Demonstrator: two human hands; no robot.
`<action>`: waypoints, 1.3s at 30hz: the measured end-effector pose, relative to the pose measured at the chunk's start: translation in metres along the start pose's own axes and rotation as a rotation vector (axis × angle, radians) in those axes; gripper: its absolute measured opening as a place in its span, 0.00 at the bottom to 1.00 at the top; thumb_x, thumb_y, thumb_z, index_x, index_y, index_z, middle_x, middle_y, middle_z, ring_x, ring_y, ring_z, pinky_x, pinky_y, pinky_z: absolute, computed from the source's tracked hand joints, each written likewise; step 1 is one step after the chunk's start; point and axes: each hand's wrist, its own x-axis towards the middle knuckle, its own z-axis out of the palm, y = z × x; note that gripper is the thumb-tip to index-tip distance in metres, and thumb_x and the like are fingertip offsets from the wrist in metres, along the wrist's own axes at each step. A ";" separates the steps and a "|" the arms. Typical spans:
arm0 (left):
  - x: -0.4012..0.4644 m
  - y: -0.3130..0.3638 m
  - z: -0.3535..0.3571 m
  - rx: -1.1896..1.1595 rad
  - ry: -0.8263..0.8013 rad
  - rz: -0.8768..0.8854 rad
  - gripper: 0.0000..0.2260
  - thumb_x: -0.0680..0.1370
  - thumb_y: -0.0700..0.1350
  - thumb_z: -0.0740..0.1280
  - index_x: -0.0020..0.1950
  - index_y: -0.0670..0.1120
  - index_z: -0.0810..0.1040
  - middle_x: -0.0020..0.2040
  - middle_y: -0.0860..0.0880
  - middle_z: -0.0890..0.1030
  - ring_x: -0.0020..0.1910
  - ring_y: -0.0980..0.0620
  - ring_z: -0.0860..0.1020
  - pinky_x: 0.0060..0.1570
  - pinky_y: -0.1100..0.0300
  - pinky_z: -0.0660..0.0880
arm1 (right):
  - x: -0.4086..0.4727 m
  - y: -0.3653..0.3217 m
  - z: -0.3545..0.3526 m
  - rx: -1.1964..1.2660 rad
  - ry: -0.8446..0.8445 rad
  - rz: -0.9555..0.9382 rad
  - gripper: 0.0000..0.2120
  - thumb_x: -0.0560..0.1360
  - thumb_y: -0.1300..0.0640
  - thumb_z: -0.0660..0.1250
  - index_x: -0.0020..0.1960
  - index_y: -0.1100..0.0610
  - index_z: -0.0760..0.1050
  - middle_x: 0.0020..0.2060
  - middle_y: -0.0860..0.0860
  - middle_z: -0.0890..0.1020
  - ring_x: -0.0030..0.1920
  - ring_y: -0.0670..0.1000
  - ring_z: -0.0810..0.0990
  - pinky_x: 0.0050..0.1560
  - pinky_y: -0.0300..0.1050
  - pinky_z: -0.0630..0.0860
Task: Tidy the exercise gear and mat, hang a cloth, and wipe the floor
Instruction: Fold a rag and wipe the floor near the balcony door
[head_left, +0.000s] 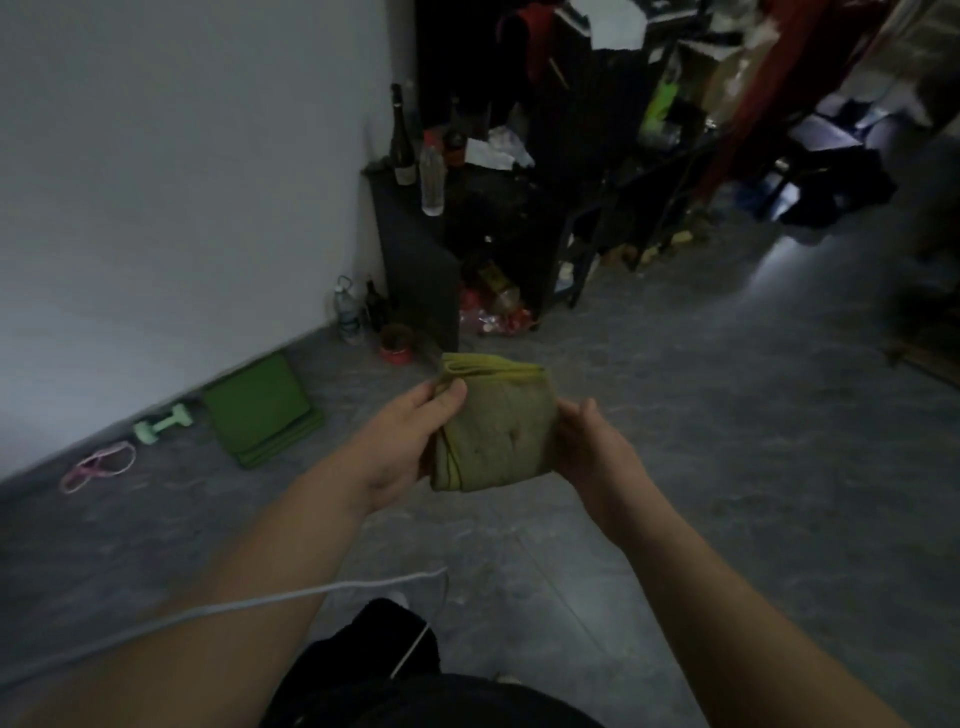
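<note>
A grey concrete floor (727, 467) fills the lower frame. At left, along the wall's foot, lie a pink resistance band (98, 466), a mint dumbbell (163, 423) and a folded green mat (261, 410). Above centre, bottles (349, 312) and a red bowl (396, 345) stand beside a black cabinet (415, 260).

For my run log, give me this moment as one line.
cloth: folded, held in both hands | left hand: grips | right hand: grips | mat: folded by wall

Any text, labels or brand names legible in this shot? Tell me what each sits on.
None can be read.
Dark wine bottle on the black cabinet: pale label, too blurred.
Clear plastic bottle beside it: no legible print.
Water bottle on the floor by the wall: label too small.
Folded green cloth, held in both hands: no writing visible.
</note>
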 end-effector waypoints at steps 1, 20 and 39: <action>0.013 0.009 -0.007 -0.034 0.012 0.000 0.25 0.74 0.54 0.67 0.69 0.46 0.74 0.64 0.45 0.81 0.63 0.45 0.79 0.66 0.43 0.72 | 0.018 -0.003 0.005 0.004 -0.036 0.036 0.31 0.79 0.37 0.54 0.68 0.58 0.74 0.63 0.57 0.80 0.66 0.58 0.77 0.65 0.59 0.73; 0.349 0.182 -0.190 -0.049 0.038 -0.175 0.17 0.79 0.52 0.67 0.66 0.48 0.77 0.63 0.42 0.81 0.62 0.40 0.79 0.64 0.34 0.72 | 0.398 -0.088 0.124 -0.440 0.146 -0.049 0.12 0.82 0.51 0.62 0.64 0.45 0.77 0.56 0.43 0.83 0.57 0.44 0.80 0.60 0.47 0.78; 0.699 0.177 -0.217 0.071 0.464 -0.281 0.16 0.76 0.36 0.68 0.63 0.47 0.78 0.56 0.44 0.83 0.52 0.45 0.83 0.50 0.45 0.81 | 0.798 -0.087 -0.002 -0.771 -0.032 0.351 0.20 0.77 0.63 0.65 0.69 0.56 0.72 0.59 0.54 0.79 0.57 0.55 0.79 0.59 0.57 0.78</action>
